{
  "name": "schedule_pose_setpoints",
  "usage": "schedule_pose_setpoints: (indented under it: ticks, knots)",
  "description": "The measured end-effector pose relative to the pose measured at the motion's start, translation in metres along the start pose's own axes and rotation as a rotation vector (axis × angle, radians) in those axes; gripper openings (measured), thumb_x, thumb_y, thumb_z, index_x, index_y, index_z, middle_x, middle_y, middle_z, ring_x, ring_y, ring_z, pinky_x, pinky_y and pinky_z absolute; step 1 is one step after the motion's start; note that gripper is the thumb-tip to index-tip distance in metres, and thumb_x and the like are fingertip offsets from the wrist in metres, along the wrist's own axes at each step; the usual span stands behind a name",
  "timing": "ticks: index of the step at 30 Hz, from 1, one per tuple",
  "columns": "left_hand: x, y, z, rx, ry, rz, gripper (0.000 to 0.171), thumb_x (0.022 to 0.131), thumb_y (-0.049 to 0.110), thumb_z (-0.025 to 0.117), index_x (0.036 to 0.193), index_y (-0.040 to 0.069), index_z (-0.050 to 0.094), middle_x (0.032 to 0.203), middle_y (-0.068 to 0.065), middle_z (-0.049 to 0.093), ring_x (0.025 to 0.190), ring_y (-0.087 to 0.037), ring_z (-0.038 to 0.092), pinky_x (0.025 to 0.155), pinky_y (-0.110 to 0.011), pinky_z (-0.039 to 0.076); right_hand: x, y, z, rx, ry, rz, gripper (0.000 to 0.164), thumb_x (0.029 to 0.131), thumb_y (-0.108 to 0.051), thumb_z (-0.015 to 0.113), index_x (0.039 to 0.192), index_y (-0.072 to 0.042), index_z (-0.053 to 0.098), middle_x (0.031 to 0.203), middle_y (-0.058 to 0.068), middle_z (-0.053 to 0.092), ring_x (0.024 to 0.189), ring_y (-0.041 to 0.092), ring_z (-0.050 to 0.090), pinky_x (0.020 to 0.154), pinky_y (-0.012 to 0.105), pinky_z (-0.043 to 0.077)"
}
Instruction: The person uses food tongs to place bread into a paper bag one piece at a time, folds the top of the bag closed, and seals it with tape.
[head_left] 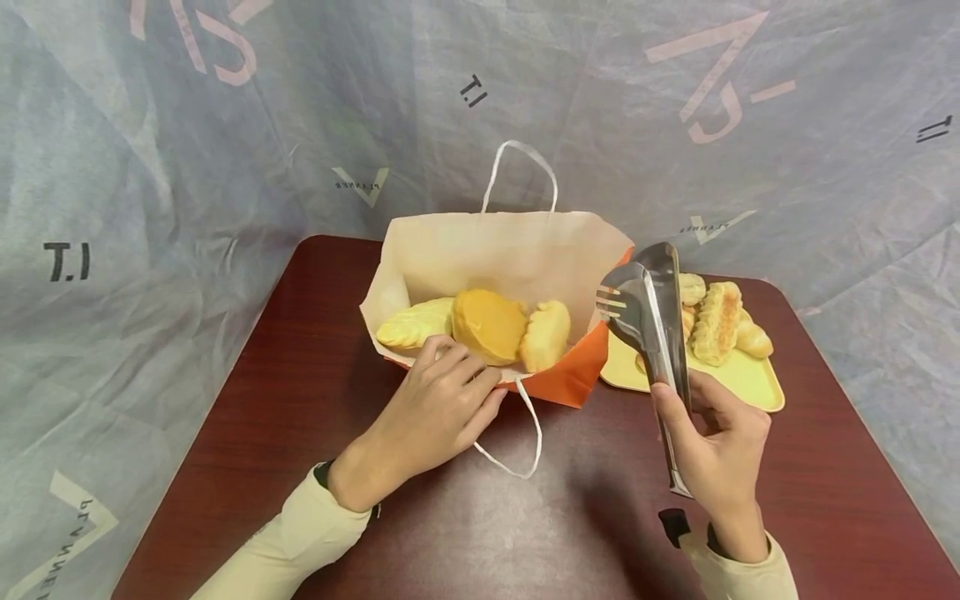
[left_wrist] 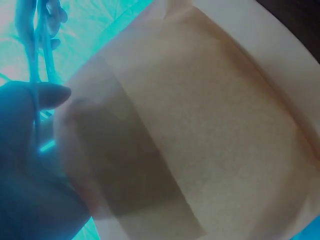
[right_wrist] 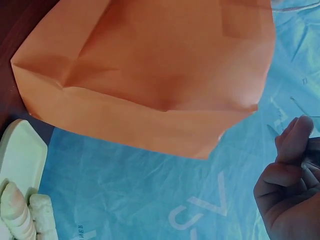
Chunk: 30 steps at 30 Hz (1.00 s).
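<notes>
An orange paper bag (head_left: 570, 381) with a pale inside stands on the table, its mouth facing me. Inside lie a pale oval bread (head_left: 414, 325), a round golden bun (head_left: 489, 327) and a ridged bread (head_left: 546, 337). My left hand (head_left: 444, 396) grips the bag's near rim, fingers curled over the edge; the left wrist view shows its thumb beside the paper. To the right of the bag, my right hand (head_left: 720, 446) holds metal serving tongs (head_left: 662, 333) upright by their arms. One tong head is forked, and no bread is between the heads.
Right of the bag, a yellow tray (head_left: 622, 368) carries several breads, among them a long browned one (head_left: 717, 325). The bag's near white string handle (head_left: 538, 433) droops over the dark red table (head_left: 480, 533); the far handle (head_left: 517, 146) stands up. Grey sheeting (head_left: 570, 75) surrounds the table.
</notes>
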<state>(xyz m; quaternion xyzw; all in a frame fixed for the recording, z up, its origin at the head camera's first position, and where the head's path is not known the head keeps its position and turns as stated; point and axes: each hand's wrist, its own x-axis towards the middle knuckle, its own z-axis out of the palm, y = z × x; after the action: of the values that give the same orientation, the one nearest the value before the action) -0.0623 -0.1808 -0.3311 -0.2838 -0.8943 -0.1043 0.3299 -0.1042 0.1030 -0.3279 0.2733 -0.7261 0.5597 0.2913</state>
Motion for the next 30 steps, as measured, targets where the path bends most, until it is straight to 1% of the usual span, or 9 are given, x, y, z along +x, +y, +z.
schedule_pose_setpoints:
  ticks: [5,8,12,14,16,20,23,26,30]
  knots:
    - [-0.001,-0.002,0.000,-0.010,0.009,-0.001,0.011,0.084,0.021,0.055,0.083,0.013,0.061,0.078,0.002,0.055,0.078,-0.019,0.051,0.084,-0.038,0.034,0.000,0.001,-0.004,0.037,0.044,0.001,0.009,0.073,0.012,0.061,0.082,0.013,0.062,0.054,0.004,0.056,0.038,0.006,0.047,0.036,0.014,0.035]
    - [-0.001,-0.003,0.000,-0.010,0.010,-0.001,0.010,0.083,0.021,0.055,0.083,0.013,0.061,0.079,0.002,0.056,0.079,-0.019,0.051,0.085,-0.038,0.034,0.002,-0.001,-0.009,0.088,0.077,0.009,0.006,0.075,0.013,0.057,0.080,0.017,0.060,0.054,0.006,0.056,0.036,0.008,0.047,0.035,0.015,0.035]
    - [-0.002,-0.004,0.000,-0.021,0.015,-0.004,0.010,0.083,0.021,0.055,0.083,0.013,0.061,0.079,0.002,0.056,0.078,-0.019,0.051,0.085,-0.038,0.034,0.006,0.001,-0.020,0.070,0.124,0.051,0.008,0.078,0.012,0.054,0.079,0.019,0.058,0.054,0.010,0.056,0.034,0.010,0.047,0.034,0.017,0.036]
    - [-0.002,-0.004,0.001,-0.026,0.020,-0.003,0.009,0.083,0.020,0.056,0.083,0.013,0.061,0.078,0.002,0.056,0.078,-0.019,0.051,0.085,-0.038,0.034,0.006,0.007,-0.028,0.000,0.146,0.091,0.010,0.080,0.009,0.054,0.080,0.018,0.059,0.053,0.010,0.057,0.034,0.011,0.048,0.034,0.017,0.037]
    - [-0.002,-0.004,0.001,-0.026,0.023,-0.003,0.009,0.083,0.020,0.056,0.083,0.013,0.060,0.078,0.002,0.055,0.078,-0.019,0.051,0.084,-0.038,0.034,0.004,0.015,-0.037,-0.103,0.156,0.165,0.013,0.083,0.002,0.056,0.082,0.013,0.062,0.053,0.008,0.058,0.033,0.012,0.049,0.033,0.019,0.037]
    - [-0.003,-0.005,0.001,-0.026,0.017,-0.002,0.009,0.084,0.020,0.055,0.082,0.013,0.060,0.077,0.002,0.055,0.078,-0.019,0.051,0.084,-0.038,0.034,-0.003,0.034,-0.050,-0.359,0.139,0.371,0.016,0.083,-0.018,0.062,0.083,-0.002,0.069,0.053,-0.002,0.061,0.034,0.012,0.050,0.033,0.020,0.034]
    - [-0.003,-0.005,0.001,-0.032,0.011,-0.005,0.010,0.084,0.020,0.053,0.082,0.013,0.060,0.077,0.003,0.055,0.078,-0.019,0.051,0.085,-0.038,0.034,-0.009,0.045,-0.055,-0.500,0.092,0.510,0.020,0.081,-0.031,0.065,0.080,-0.011,0.070,0.053,-0.007,0.061,0.037,0.010,0.051,0.036,0.021,0.033]
    - [-0.003,-0.005,0.001,-0.037,0.012,-0.006,0.010,0.084,0.021,0.053,0.082,0.014,0.060,0.077,0.003,0.055,0.078,-0.019,0.051,0.085,-0.038,0.033,-0.014,0.054,-0.058,-0.583,0.032,0.589,0.025,0.079,-0.040,0.064,0.075,-0.015,0.068,0.052,-0.008,0.061,0.043,0.009,0.052,0.043,0.021,0.035]
    - [-0.002,-0.005,0.001,-0.036,0.015,-0.003,0.010,0.085,0.021,0.053,0.082,0.014,0.060,0.077,0.003,0.055,0.078,-0.019,0.051,0.085,-0.037,0.033,-0.021,0.062,-0.061,-0.642,-0.041,0.641,0.029,0.078,-0.045,0.063,0.074,-0.017,0.068,0.053,-0.007,0.062,0.046,0.009,0.051,0.045,0.023,0.034]
